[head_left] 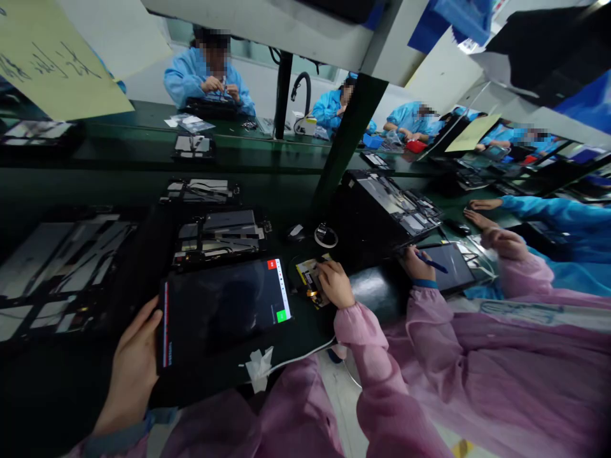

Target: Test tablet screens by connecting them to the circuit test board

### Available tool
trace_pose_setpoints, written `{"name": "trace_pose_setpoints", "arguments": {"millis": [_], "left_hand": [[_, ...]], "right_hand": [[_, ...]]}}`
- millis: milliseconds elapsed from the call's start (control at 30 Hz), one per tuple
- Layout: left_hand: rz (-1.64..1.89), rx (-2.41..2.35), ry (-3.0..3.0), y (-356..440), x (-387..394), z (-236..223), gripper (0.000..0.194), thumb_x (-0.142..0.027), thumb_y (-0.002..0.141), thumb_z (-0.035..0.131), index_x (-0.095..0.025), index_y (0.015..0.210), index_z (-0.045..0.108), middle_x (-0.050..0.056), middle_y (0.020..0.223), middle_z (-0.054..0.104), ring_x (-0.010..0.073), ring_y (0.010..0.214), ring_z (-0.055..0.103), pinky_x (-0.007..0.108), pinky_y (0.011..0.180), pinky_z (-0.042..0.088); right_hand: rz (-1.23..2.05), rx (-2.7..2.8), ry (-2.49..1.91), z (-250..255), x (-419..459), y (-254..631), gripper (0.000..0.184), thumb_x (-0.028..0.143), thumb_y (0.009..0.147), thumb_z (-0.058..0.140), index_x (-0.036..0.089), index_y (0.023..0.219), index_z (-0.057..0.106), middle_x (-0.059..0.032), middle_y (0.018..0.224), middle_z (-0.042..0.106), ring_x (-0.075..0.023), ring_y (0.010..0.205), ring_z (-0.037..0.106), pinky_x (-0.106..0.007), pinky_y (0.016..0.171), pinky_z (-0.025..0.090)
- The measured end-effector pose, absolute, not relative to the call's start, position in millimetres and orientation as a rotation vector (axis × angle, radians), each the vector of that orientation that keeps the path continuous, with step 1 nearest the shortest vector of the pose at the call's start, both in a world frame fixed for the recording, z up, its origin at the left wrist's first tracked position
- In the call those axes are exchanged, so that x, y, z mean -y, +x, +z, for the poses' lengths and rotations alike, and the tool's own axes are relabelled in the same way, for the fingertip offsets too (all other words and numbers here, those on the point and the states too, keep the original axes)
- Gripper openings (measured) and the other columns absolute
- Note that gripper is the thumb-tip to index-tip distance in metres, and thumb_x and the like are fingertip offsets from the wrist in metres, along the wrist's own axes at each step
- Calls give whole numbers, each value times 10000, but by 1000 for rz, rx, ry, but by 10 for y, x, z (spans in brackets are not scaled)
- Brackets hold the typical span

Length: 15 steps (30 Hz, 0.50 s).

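Observation:
My left hand (133, 359) grips the left edge of a tablet (219, 312), with its thumb along the side and the other fingers mostly hidden. The tablet's lit screen is mostly black, with a red square, a green square and a white strip along its right side. To the right of the tablet, my right hand (338, 284) has its fingers curled onto a small yellow-and-black board (308, 275) on the bench. An orange strip shows on this board; the fingertips partly cover it.
Opened tablets (219, 232) lie behind the screen, with larger ones (67, 267) at left. A stack of opened units (391, 200), a mouse (296, 232) and a coiled white cable (326, 235) are beyond my right hand. A co-worker's hand (420, 264) holds a blue pen close by.

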<state>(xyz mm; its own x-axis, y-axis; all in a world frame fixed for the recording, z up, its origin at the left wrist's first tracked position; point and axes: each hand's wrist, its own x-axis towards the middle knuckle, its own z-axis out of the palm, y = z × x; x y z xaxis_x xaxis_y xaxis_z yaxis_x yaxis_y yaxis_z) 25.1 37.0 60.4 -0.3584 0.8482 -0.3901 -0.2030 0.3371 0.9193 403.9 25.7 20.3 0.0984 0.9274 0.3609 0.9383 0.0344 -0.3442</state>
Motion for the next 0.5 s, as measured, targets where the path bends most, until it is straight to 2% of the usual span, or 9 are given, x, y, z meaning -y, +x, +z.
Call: {"name": "trace_pose_setpoints", "arguments": {"millis": [100,200,367,500], "left_hand": [[1231,-1540,700,251,-295,675,469,-388,722,719,-306,1180,660,-79,1134,711,222,1286,502,329,1128,346],[1244,-1522,837,244,-269,696,438,-388,664,759,-317,1092,697,-103,1248,656,220,1295,492,283,1128,337],[1198,-1516,613,245,-325,683,476,-434,716,721,-311,1172,662,-65,1048,736,215,1159,602,281,1017,470],[1183,-1466,508,227,-385,616,498,-374,711,735,-311,1197,649,-62,978,744,215,1110,627,278,958,510]], "right_hand": [[-87,1834,-1908,96,-328,4097,266,118,887,473,179,1030,689,-95,1001,647,-230,939,559,-373,843,500],[-132,1838,-1889,63,-306,4099,259,127,903,471,187,1038,684,-93,1003,647,-225,938,555,-358,830,504],[-196,1915,-1907,90,-280,4087,269,107,890,481,193,1051,678,-94,1018,641,-227,943,543,-348,817,498],[-195,1927,-1924,92,-305,4076,260,108,883,486,184,1043,676,-103,1029,642,-233,956,547,-353,825,495]]}}
